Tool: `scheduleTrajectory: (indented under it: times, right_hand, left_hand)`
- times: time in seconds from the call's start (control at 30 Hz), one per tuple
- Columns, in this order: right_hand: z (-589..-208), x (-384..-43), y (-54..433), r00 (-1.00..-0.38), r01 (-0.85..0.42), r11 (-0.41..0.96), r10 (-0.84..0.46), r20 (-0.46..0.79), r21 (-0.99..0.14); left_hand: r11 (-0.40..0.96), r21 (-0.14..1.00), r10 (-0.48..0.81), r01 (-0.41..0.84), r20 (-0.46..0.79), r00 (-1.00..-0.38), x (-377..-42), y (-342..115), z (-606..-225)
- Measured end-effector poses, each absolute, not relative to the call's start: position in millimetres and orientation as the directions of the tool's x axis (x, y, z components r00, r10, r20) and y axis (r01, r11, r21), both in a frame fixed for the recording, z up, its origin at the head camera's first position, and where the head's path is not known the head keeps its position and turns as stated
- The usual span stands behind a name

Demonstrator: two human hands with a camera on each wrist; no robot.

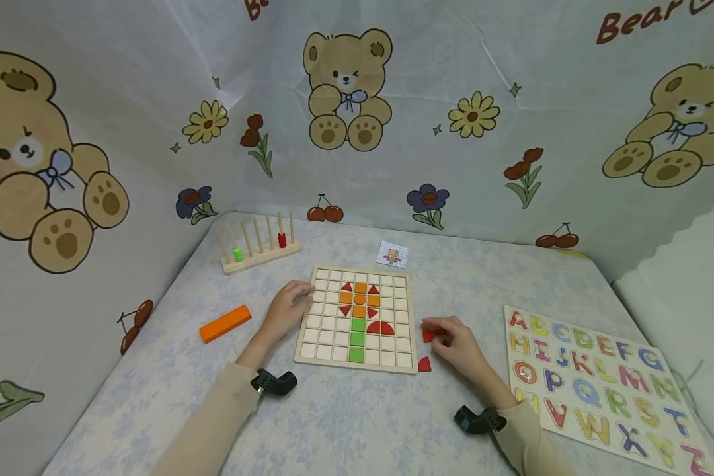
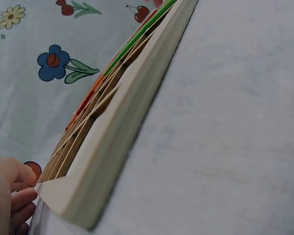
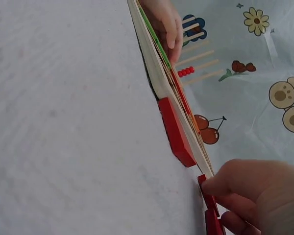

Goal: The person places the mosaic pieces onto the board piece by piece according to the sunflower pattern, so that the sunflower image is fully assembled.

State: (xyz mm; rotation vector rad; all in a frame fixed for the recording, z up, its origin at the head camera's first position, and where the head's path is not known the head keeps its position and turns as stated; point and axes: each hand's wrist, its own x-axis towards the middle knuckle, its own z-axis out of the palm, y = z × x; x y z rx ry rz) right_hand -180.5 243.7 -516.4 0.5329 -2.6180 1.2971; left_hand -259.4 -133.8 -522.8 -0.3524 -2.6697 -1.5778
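Observation:
In the head view, my left hand (image 1: 287, 307) rests beside the left edge of a square wooden grid board (image 1: 327, 363), its fingertips at the frame. Orange, green and red pieces fill part of the grid, including a pair of red quarter-circles (image 1: 381, 328). My right hand (image 1: 455, 344) is just off the board's right edge, pinching a small red piece (image 3: 209, 195) between thumb and fingers. Another red piece (image 3: 213, 223) shows under those fingers in the right wrist view. A loose red quarter-circle block (image 1: 424, 364) lies by the board's lower right corner.
A small pattern card (image 1: 392, 254) lies behind the board. Back left stands a peg rack (image 1: 262, 258) with green and red beads. An orange bar (image 1: 225, 324) lies to the left. An alphabet puzzle board (image 1: 607, 390) occupies the right side. Bear-printed cloth (image 1: 393, 185) hangs behind.

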Motion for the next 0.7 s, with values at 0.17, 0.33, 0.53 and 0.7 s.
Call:
scheduleTrajectory:
  times: [0.17,0.33,0.53,0.7]
  right_hand:
    - [-518.8,-182.1,243.8,-0.926,-0.377,0.573,-0.219,0.307,-0.727]
    - [-518.1,-181.8,243.5,-0.935,-0.354,0.582,-0.200,0.293,-0.732]
    - [-506.6,-179.2,230.9,-0.950,-0.311,0.548,-0.165,0.265,-0.777]
    - [-492.9,-176.6,199.0,-0.948,-0.314,0.511,-0.214,0.235,-0.800]
  left_hand:
    - [0.462,0.863,0.186,0.206,0.132,-0.974,-258.8,-133.9,-522.0]
    - [0.462,0.864,0.182,0.201,0.129,-0.975,-259.1,-133.5,-520.7]
    - [0.460,0.864,0.188,0.204,0.130,-0.973,-260.0,-133.8,-522.6]
    - [0.455,0.867,0.187,0.202,0.129,-0.974,-260.6,-133.8,-525.2]
